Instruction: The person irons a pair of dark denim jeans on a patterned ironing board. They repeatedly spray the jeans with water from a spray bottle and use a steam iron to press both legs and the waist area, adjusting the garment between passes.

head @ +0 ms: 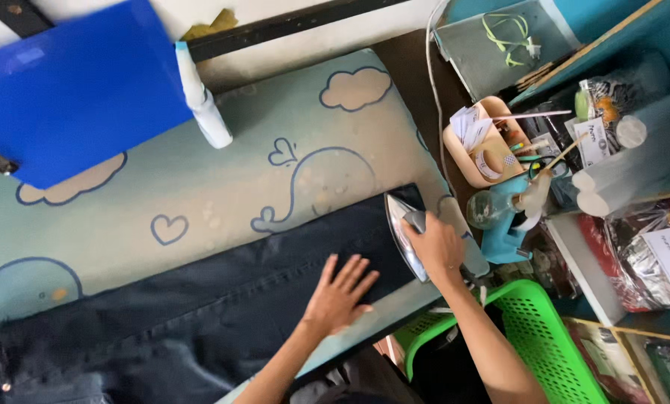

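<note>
Leftmost, a blue folder overhangs the far corner of the ironing board, and a white spray bottle lies beside it, both well apart from my work. Dark jeans stretch along the near side of the board, the leg end reaching the right tip. My left hand presses flat on the denim, fingers spread wide, just beside the iron. My right hand is wrapped around the iron's handle, with the soleplate tipped up on its edge over the leg end. I judge the nearest risk is a burn: my left fingertips sit close to the hot plate, so any slide leftward could catch them. The iron also stands near the board's right tip, where it could drop toward the green basket. Open room lies leftward along the denim; rightward, a cluttered shelf crowds the edge.
</note>
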